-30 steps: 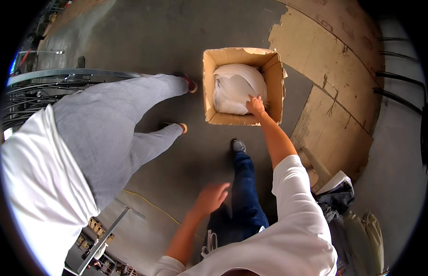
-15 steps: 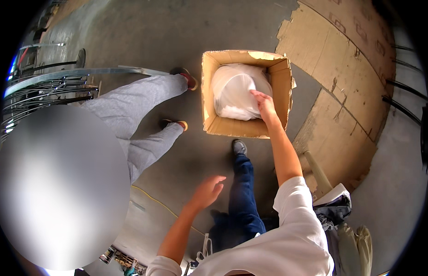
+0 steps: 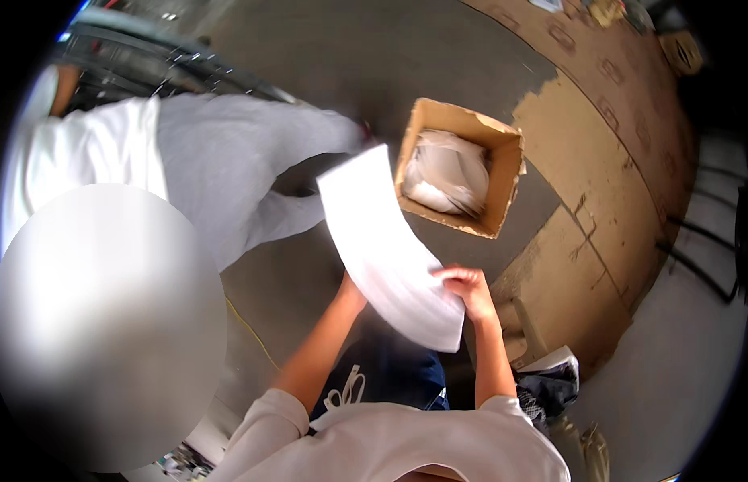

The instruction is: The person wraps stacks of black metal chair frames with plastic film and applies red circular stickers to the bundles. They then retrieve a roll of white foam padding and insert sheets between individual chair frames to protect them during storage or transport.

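A long, curved white sheet (image 3: 386, 241) is spread between my hands in front of my body, its far end reaching toward the other person's legs. Whether it is cloth, paper or plastic, I cannot tell. My right hand (image 3: 468, 291) is closed on its right edge near the close end. At the left edge is my left hand (image 3: 352, 296), with its fingers hidden behind the sheet. Beyond my right hand, an open cardboard box (image 3: 506, 173) with torn rims stands on the floor. Inside it lies a white, rounded bundle (image 3: 448, 170), blurred by motion.
Another person in grey trousers (image 3: 229, 161) stands close on my left. Flattened cardboard (image 3: 583, 161) covers the floor to the right. Dark metal tubing (image 3: 173, 56) lies at the far left, and bundled bags (image 3: 551, 377) sit by my right side. A yellow cord (image 3: 253, 331) crosses the floor.
My right hand has left the white bundle in the box and come back toward me with a curved white sheet. My left hand has moved up to that sheet. The other person leans differently.
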Demonstrator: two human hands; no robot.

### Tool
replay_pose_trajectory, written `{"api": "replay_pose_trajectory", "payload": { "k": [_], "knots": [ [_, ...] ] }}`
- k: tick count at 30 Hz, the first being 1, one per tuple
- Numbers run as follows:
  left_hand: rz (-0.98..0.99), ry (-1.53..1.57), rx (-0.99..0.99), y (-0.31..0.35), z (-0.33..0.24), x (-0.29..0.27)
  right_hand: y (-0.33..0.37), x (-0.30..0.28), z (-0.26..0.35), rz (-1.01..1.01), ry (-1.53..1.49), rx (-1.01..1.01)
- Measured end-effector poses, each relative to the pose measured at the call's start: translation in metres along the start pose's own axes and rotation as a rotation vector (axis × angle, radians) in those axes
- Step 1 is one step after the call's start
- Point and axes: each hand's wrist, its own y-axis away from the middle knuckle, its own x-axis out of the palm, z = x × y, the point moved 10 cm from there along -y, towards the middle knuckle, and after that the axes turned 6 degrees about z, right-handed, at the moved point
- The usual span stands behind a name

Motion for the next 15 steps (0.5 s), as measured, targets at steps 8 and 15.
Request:
{"api": "replay_pose_trajectory", "payload": {
  "k": [8, 15],
  "knots": [
    [0.191, 0.072, 0.045, 0.112, -0.032, -0.032, 0.081, 0.086, 0.015, 0.08, 0.384, -0.146],
    [0.102, -0.188, 0.014, 0.239, -0.031, -0.09, 0.117, 0.18, 0.003, 0.096, 0.503, -0.18]
  ]
}}
